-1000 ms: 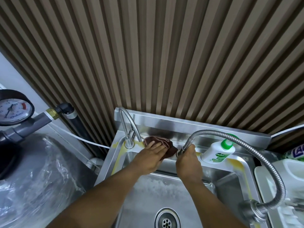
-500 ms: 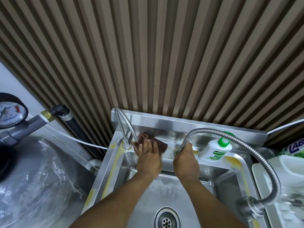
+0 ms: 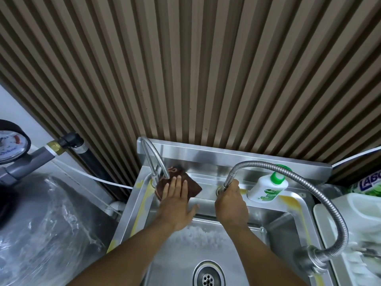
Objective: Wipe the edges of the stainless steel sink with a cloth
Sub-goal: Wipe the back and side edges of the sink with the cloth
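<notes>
A brown cloth point(image 3: 192, 186) lies flat on the back ledge of the stainless steel sink point(image 3: 208, 183), right beside the curved tap point(image 3: 153, 159) at the left corner. My left hand point(image 3: 177, 203) presses on the cloth with straight fingers. My right hand point(image 3: 231, 201) grips the nozzle end of the flexible metal spray hose point(image 3: 305, 182) near the middle of the ledge. Yellow streaks run along the sink's left rim point(image 3: 142, 205) and right rim point(image 3: 296, 205).
A white soap bottle with a green cap point(image 3: 268, 186) stands on the back ledge at the right. The drain point(image 3: 208, 275) sits in the basin below. A plastic-wrapped tank point(image 3: 45, 234) with a pressure gauge point(image 3: 10, 145) is at the left. White containers point(image 3: 354, 215) stand at the right.
My left hand slid the cloth leftward along the back ledge, from the middle to the tap's base, and flattened it. My right hand kept its grip on the hose nozzle.
</notes>
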Demonstrator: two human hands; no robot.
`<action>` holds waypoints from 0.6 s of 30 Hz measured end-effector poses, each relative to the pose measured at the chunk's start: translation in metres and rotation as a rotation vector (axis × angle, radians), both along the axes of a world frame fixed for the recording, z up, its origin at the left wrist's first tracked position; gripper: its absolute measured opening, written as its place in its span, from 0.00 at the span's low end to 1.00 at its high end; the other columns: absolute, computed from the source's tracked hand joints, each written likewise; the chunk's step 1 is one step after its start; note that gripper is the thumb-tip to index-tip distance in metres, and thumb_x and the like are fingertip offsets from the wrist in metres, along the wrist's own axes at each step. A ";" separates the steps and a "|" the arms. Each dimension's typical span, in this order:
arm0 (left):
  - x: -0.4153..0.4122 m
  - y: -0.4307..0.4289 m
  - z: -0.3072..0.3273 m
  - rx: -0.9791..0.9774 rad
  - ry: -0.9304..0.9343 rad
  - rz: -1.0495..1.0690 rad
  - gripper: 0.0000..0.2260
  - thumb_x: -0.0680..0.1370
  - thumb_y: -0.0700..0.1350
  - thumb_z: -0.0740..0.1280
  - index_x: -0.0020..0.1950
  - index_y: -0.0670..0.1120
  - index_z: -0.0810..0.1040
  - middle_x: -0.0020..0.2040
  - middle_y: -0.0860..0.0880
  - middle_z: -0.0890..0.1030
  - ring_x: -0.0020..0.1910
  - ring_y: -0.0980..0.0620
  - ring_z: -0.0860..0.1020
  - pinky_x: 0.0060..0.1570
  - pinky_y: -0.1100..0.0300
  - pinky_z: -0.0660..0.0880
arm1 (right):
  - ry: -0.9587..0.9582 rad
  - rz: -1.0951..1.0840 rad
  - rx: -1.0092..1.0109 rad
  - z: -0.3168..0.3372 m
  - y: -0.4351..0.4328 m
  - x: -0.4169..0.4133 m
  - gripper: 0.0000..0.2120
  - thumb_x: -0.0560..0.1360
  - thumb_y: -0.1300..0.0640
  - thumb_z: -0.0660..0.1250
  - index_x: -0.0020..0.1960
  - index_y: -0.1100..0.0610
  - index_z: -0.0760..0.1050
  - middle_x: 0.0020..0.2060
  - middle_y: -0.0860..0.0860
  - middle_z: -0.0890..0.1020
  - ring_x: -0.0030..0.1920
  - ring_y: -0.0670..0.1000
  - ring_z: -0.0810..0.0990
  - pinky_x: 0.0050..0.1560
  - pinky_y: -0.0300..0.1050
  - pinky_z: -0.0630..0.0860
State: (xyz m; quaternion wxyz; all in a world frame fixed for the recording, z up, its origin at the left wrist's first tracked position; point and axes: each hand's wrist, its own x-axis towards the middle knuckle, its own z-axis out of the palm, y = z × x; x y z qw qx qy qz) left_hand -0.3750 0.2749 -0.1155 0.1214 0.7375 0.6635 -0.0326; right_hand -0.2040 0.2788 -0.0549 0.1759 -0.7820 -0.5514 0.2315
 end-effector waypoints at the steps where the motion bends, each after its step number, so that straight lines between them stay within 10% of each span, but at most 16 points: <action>1: 0.010 0.000 -0.001 -0.006 -0.018 0.009 0.43 0.74 0.71 0.36 0.81 0.44 0.37 0.77 0.46 0.33 0.80 0.44 0.35 0.78 0.46 0.35 | 0.003 0.001 0.006 0.000 0.000 0.000 0.07 0.83 0.57 0.56 0.60 0.55 0.63 0.55 0.55 0.81 0.50 0.63 0.82 0.45 0.52 0.73; 11: 0.040 0.022 -0.005 0.013 -0.026 -0.305 0.46 0.75 0.65 0.66 0.82 0.55 0.41 0.83 0.49 0.48 0.82 0.47 0.41 0.75 0.47 0.31 | 0.050 -0.001 0.005 0.000 0.002 0.000 0.06 0.81 0.58 0.56 0.53 0.52 0.59 0.52 0.55 0.80 0.49 0.63 0.81 0.44 0.54 0.74; 18: 0.003 -0.003 -0.003 0.006 0.087 0.067 0.48 0.77 0.59 0.66 0.81 0.43 0.36 0.83 0.41 0.43 0.81 0.40 0.42 0.78 0.45 0.36 | 0.015 0.012 -0.002 0.000 0.001 0.001 0.06 0.82 0.58 0.57 0.58 0.54 0.62 0.54 0.55 0.80 0.49 0.63 0.81 0.44 0.52 0.73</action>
